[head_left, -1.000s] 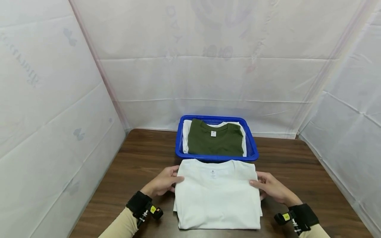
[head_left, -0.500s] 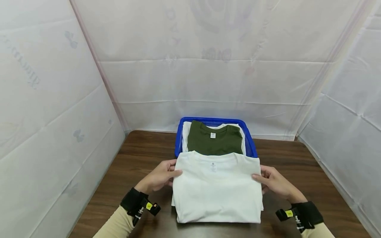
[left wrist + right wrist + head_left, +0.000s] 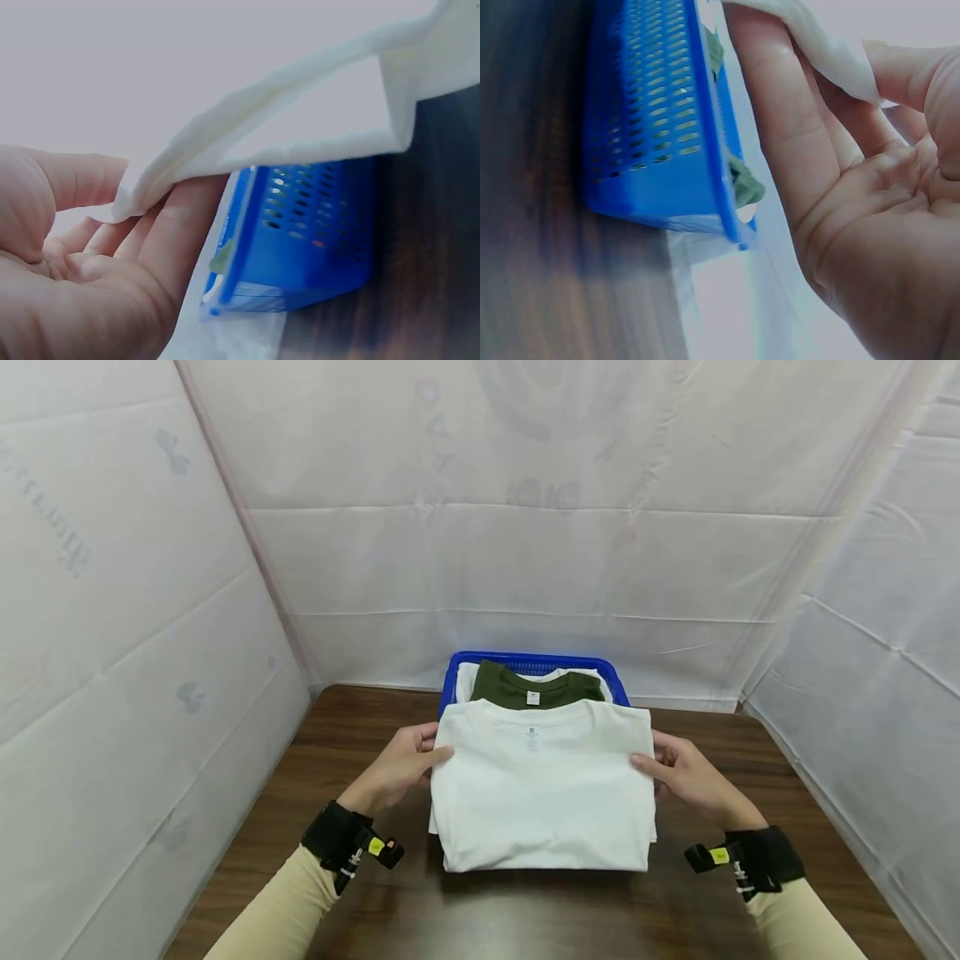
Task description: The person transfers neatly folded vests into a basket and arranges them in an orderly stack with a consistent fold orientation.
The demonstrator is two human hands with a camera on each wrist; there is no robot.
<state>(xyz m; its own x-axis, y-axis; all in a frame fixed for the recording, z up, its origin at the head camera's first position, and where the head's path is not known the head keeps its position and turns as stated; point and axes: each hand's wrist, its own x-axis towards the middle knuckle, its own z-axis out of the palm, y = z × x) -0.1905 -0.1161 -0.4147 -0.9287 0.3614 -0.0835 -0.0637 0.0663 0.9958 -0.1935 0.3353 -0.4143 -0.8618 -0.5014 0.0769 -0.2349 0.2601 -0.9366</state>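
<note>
A folded white T-shirt (image 3: 542, 793) hangs between both hands, raised off the table, with its neckline toward the back. My left hand (image 3: 399, 766) pinches its left edge, thumb on top and fingers underneath. At the opposite edge my right hand (image 3: 693, 779) grips it the same way. The shirt covers the front part of a blue basket (image 3: 517, 658), where a folded dark green T-shirt (image 3: 501, 687) lies on white cloth. In the left wrist view the folded layers (image 3: 300, 112) sit between thumb and fingers, above the basket's perforated side (image 3: 307, 225).
The basket stands near the back of a dark brown wooden table (image 3: 360, 718). White sheeting (image 3: 480, 560) walls off the back and both sides. A black strap with a small camera is on each wrist.
Both hands have lifted the white T-shirt and carried it away from me, toward the back. It now overlaps the basket's front and hides much of the green T-shirt.
</note>
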